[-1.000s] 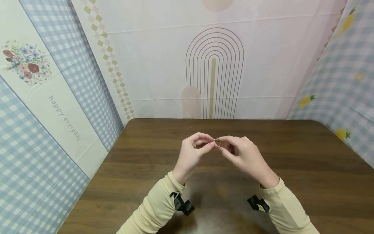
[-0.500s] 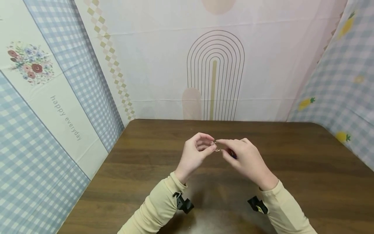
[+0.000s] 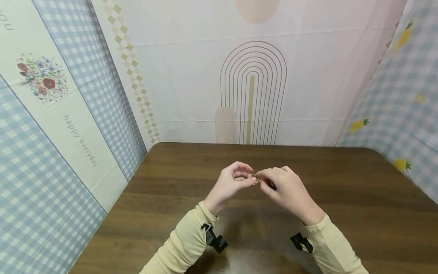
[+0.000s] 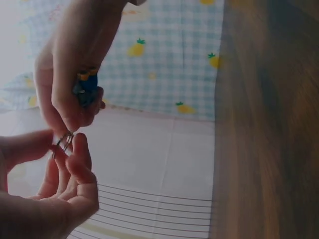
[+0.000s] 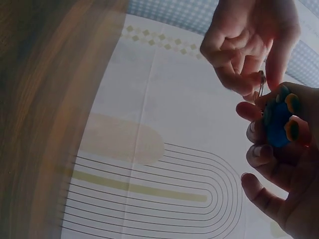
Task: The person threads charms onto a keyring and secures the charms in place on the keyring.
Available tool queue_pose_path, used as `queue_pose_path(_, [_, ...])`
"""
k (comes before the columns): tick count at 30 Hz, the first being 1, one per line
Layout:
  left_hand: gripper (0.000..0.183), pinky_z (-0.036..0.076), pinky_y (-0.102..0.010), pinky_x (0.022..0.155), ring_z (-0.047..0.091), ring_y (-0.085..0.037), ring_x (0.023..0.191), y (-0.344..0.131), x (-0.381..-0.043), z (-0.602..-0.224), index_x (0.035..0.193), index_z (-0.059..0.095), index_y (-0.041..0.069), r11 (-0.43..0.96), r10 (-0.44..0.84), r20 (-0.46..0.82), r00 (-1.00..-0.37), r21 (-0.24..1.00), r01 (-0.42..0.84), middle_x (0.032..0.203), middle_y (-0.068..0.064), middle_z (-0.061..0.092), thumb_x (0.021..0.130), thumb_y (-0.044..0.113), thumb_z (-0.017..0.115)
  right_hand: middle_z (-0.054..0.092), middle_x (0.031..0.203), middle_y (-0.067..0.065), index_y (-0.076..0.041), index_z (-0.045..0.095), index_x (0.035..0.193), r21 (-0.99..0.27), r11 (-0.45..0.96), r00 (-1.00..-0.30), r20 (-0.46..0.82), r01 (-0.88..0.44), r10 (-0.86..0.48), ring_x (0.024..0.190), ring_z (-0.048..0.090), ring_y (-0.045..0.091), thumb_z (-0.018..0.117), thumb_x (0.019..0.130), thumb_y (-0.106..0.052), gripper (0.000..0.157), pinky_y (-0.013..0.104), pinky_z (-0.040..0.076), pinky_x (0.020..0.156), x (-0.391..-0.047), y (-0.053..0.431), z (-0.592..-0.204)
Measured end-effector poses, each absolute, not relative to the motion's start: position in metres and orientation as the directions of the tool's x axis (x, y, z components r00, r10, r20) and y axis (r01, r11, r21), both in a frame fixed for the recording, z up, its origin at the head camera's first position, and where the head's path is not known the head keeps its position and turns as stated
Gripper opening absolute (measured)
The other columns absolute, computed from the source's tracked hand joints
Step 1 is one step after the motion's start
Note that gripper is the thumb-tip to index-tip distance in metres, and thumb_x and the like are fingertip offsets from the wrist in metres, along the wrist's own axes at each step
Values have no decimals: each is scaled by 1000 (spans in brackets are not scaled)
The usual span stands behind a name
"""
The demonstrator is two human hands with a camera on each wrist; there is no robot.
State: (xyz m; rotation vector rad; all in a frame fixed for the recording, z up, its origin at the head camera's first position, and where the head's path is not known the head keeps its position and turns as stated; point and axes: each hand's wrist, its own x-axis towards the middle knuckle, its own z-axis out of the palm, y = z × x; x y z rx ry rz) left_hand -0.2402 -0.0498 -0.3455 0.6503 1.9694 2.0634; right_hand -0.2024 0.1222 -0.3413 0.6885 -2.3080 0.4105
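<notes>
A small metal key ring (image 4: pixel 66 141) is between my two hands, above the table. My left hand (image 3: pixel 226 185) pinches it between thumb and fingertips, the other fingers bent. Thumb and index fingertips of my right hand (image 3: pixel 286 192) meet the ring from the other side. Tucked in the right hand's fingers is a small blue figure with orange parts (image 5: pixel 279 124), seen in both wrist views. In the head view only a dark bit of it shows behind the right thumb. Fingers partly cover the ring.
Below the hands lies a dark brown wooden table (image 3: pixel 184 213). A white printed cloth (image 3: pixel 184 83) hangs behind its far edge, with blue checked cloths at both sides. Black camera mounts (image 3: pixel 215 239) sit on both sleeved wrists.
The hands stay close together while the fingertips shift on the ring. The ring has turned, and less of it shows between the fingers now. The head view has tilted slightly up.
</notes>
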Motion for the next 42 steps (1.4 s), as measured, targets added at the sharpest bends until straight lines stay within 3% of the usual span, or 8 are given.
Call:
queue_pose_path(2, [30,52,-29,77,63,-9,76,-49,-240,-345,105,53,-1,-110,430,160,-888,986,124,87,-10,63,78,-1,64,59,73,-13,-17,66,94,-121,813,-649,673,-570,-355,63,48,2,64,76,-12,18,26,38,70,-202,123,-341])
queue_pose_path(5, [29,53,-31,76,64,-10,75,-48,-243,-347,104,54,-1,-127,385,176,-906,982,136,93,-20,63,77,-3,64,54,69,-15,-18,65,97,-132,814,-662,661,-566,-353,61,47,3,63,77,-11,21,26,37,70,-202,124,-341])
queue_pose_path(13, [26,53,-30,73,67,-19,77,-47,-245,-349,100,55,-2,-97,333,217,-917,976,196,91,-25,66,78,2,66,51,64,-16,-18,64,83,-117,803,-625,697,-584,-353,59,45,1,61,76,-10,11,22,35,67,-202,123,-340])
queue_pose_path(20, [23,50,-28,73,62,-8,69,-52,-241,-348,102,54,-2,-80,383,230,-895,973,216,82,-18,66,82,7,62,50,64,-16,-18,63,80,-123,806,-632,692,-579,-349,58,42,1,62,75,-12,8,23,36,68,-199,120,-340])
queue_pose_path(25, [29,52,-26,75,63,-8,74,-54,-238,-346,105,53,0,-116,395,204,-896,978,172,88,-12,64,78,1,65,51,65,-16,-19,62,82,-139,814,-649,684,-564,-333,58,45,2,62,75,-11,11,23,36,68,-196,118,-340])
queue_pose_path(34, [27,53,-31,72,65,-10,69,-60,-235,-348,103,53,-4,-117,402,246,-882,969,217,90,-27,65,79,0,64,49,63,-16,-19,62,78,-97,809,-613,706,-580,-354,59,41,-1,62,74,-9,11,21,35,66,-191,110,-341])
queue_pose_path(42, [29,50,-27,76,62,-7,72,-66,-232,-347,107,51,-4,-82,486,185,-854,983,166,82,-8,64,82,5,62,52,66,-15,-17,64,87,-103,813,-627,694,-573,-354,59,42,0,63,75,-11,14,23,37,67,-187,107,-342])
